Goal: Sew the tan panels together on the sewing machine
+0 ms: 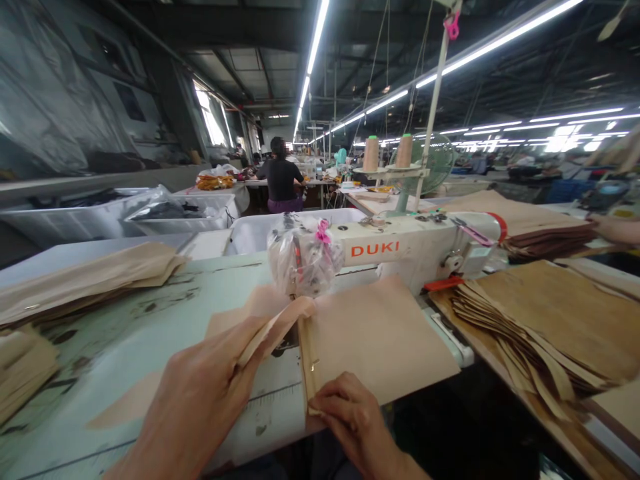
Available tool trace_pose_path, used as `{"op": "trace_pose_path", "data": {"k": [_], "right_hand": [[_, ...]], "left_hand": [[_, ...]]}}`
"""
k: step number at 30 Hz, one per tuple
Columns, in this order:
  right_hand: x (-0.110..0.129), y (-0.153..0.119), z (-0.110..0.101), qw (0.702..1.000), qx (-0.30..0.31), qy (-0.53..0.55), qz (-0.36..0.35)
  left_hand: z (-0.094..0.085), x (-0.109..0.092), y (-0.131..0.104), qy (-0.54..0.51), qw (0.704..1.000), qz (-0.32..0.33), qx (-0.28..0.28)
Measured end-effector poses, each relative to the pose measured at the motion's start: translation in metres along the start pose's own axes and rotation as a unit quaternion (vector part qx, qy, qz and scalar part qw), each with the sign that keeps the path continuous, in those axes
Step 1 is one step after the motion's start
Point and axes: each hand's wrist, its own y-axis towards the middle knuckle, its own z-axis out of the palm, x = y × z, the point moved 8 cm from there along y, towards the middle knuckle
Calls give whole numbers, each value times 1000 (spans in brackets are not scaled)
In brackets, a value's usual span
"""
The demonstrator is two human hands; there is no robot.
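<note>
A tan fabric panel [370, 333] lies under the plastic-wrapped head of a white sewing machine [415, 243]. My left hand [210, 373], left of the needle area, pinches a folded-up part of tan fabric between thumb and fingers. At the near end of a narrow strip [309, 360] along the panel's left edge, my right hand [353, 410] is closed on the fabric, fingertips pressed together. A small metallic piece shows on that strip. Plastic and my left hand's fabric hide the needle.
Stacked tan pieces [85, 273] lie on the left of the table. Brown pieces [575, 313] are piled at the right, with another person's hand [617, 229] behind them. Thread cones [371, 155] stand behind the machine; a seated person [283, 177] is farther back.
</note>
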Motion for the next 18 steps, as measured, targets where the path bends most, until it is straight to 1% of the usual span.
{"op": "trace_pose_path", "data": {"k": [3,8,11,16,18], "right_hand": [[1,0,-4,1000,3,-9,-28],[4,3,-3,999,2,-17,-42],[6,3,-1,998,3,-32,-47],[8,2,-2,998,12,-38,-48],[11,2,-2,997,18,-40,-62]], "left_hand": [[2,-1,-9,-12,1000,6,4],[13,-4,-22,-31,999,10,37],[14,-8,-23,-35,998,17,43],[10,-17,-23,-21,998,42,48],[15,-20,-28,-25,996,54,63]]}}
